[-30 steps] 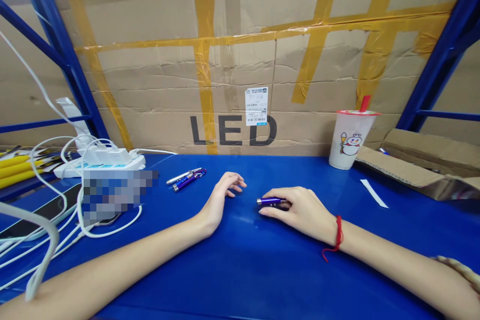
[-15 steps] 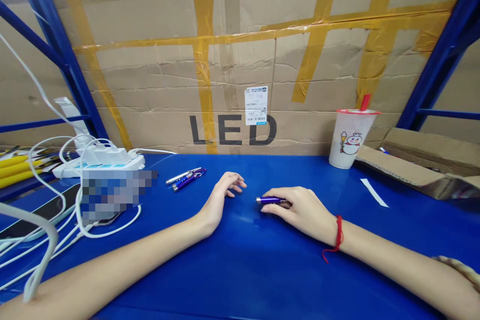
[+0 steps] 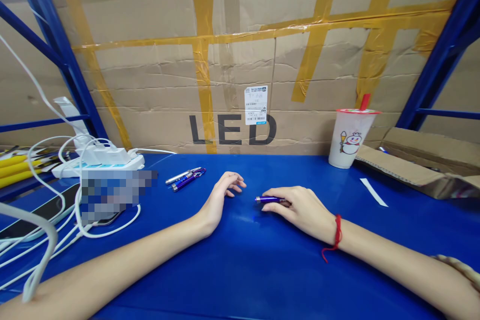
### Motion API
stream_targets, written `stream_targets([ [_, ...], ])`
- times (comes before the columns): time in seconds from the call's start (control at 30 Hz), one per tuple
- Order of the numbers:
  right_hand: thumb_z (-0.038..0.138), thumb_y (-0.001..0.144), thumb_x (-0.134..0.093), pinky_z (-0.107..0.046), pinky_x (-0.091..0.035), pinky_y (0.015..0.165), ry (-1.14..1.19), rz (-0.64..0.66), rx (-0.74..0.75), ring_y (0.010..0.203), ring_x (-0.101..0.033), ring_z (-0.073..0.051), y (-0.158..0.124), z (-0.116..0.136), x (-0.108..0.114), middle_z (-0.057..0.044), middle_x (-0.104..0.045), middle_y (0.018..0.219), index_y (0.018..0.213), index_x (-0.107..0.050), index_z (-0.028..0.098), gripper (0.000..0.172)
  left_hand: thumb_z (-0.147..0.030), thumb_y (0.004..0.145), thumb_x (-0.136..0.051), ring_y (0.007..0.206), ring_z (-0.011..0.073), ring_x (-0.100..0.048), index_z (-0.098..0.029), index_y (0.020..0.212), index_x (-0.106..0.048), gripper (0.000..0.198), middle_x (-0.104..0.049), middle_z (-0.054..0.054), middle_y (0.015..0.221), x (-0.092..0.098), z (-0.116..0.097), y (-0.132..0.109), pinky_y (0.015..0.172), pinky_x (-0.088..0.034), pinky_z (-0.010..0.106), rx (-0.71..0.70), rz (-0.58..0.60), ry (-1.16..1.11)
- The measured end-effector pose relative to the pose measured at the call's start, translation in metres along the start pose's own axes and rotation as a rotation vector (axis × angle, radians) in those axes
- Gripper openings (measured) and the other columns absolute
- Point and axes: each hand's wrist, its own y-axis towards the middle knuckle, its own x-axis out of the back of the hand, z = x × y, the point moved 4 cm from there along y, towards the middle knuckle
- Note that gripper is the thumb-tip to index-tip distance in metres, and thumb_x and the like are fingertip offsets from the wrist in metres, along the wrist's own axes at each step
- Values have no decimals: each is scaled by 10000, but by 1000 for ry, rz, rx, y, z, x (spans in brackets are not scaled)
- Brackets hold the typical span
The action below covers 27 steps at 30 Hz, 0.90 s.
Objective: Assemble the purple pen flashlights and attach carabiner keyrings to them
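My right hand point(image 3: 300, 205) is closed around a slim purple penlight point(image 3: 267, 200) with a silver tip. The penlight lies nearly level just above or on the blue tabletop, its tip pointing left, its rear end hidden in the fingers. To its left, my left hand point(image 3: 221, 200) rests on its side on the table, fingers apart and loosely curved, with nothing in them. Behind and left of that hand lie a few similar pen-shaped lights: a silver one point(image 3: 182, 176) and a purple one point(image 3: 187, 181), with a blue one between them.
A white cup point(image 3: 348, 140) with a red straw stands at the back right, beside an open cardboard box point(image 3: 412, 170) and a white paper strip point(image 3: 374, 192). At left are a power strip point(image 3: 112, 162), a phone point(image 3: 41, 215) and looping white cables. A large carton point(image 3: 161, 85) walls the back.
Both hands and the penlight stay in almost the same place. A faint blue spot now shows on the table below the penlight's tip.
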Motion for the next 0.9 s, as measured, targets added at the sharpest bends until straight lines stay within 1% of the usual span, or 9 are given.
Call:
stream_targets([
  [0.17, 530, 850, -426, -225, -400, 569, 6, 9, -19, 706, -635, -150, 0, 0, 1, 42, -702, 821, 923, -650, 308, 324, -398, 781, -360, 841, 199, -508, -176, 801, -499, 263, -580, 59, 878, -1, 0, 0, 742, -355, 311, 17, -3, -13],
  [0.47, 522, 856, -416, -226, -396, 577, 25, 17, -24, 692, -633, -149, 0, 0, 0, 24, -705, 829, 913, -659, 300, 334, -405, 785, -362, 839, 195, -511, -180, 796, -506, 268, -585, 52, 873, 0, 0, 0, 739, -353, 308, 16, 3, -15],
  [0.6, 541, 848, -413, -223, -381, 551, 32, 32, -36, 658, -622, -144, 0, 1, 0, 31, -699, 778, 912, -661, 304, 349, -410, 782, -367, 839, 196, -509, -181, 794, -507, 269, -586, 52, 874, 0, 0, 0, 741, -352, 310, 14, 0, -11],
  [0.77, 520, 864, -393, -220, -358, 536, 41, 31, -50, 634, -609, -136, 0, 2, 1, 29, -692, 749, 909, -663, 297, 353, -402, 787, -360, 843, 196, -509, -182, 799, -506, 264, -585, 52, 878, 0, 1, 0, 741, -352, 310, 5, 7, -11],
  [0.9, 561, 830, -423, -215, -332, 506, 40, 41, -69, 608, -601, -141, 0, 2, 1, 25, -678, 685, 867, -667, 289, 368, -404, 784, -361, 834, 194, -513, -181, 796, -505, 266, -588, 49, 871, -1, 0, 0, 735, -357, 306, 8, 3, -8],
])
